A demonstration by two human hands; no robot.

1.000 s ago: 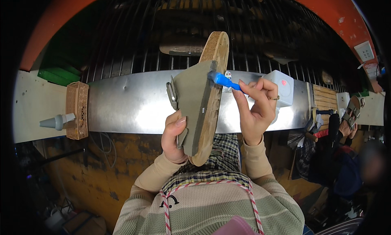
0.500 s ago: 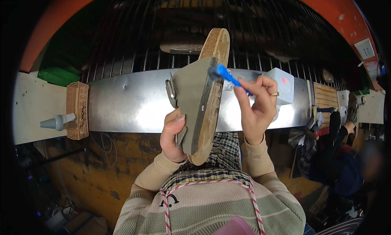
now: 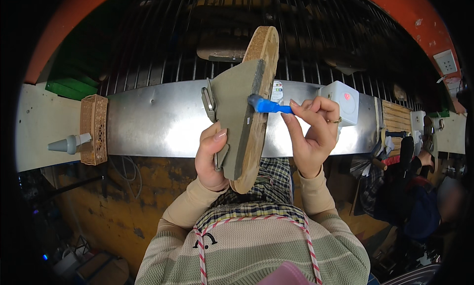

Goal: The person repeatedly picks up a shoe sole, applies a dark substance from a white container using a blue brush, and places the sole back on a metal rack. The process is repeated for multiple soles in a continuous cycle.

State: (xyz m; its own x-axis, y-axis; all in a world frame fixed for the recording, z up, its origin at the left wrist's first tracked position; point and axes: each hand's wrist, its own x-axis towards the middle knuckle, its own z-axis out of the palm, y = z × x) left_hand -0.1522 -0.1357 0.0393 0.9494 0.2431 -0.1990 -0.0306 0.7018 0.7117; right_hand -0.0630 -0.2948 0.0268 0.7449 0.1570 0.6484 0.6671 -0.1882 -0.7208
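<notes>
My left hand (image 3: 211, 154) grips a sandal (image 3: 227, 102) by its grey-green upper, beside the metal buckles. The sandal is tilted up with its cork end pointing away from me and its underside turned to the right. Between the thumb and fingers of my right hand (image 3: 316, 132) is a small blue-handled brush (image 3: 271, 106). The brush's dark bristles touch the upper's edge, where it meets the sole. A darker strip runs along that edge.
Beneath the sandal lies a shiny metal counter (image 3: 143, 122), with dark metal bars (image 3: 148, 62) beyond it. A wicker basket (image 3: 94, 129) with a grey nozzle-like piece (image 3: 66, 143) stands left. At right are a white box (image 3: 340, 102) and another person (image 3: 419, 186).
The brush has moved down along the upper's edge toward me and now lies more level. The sandal has shifted slightly upward in the picture, still in my left hand.
</notes>
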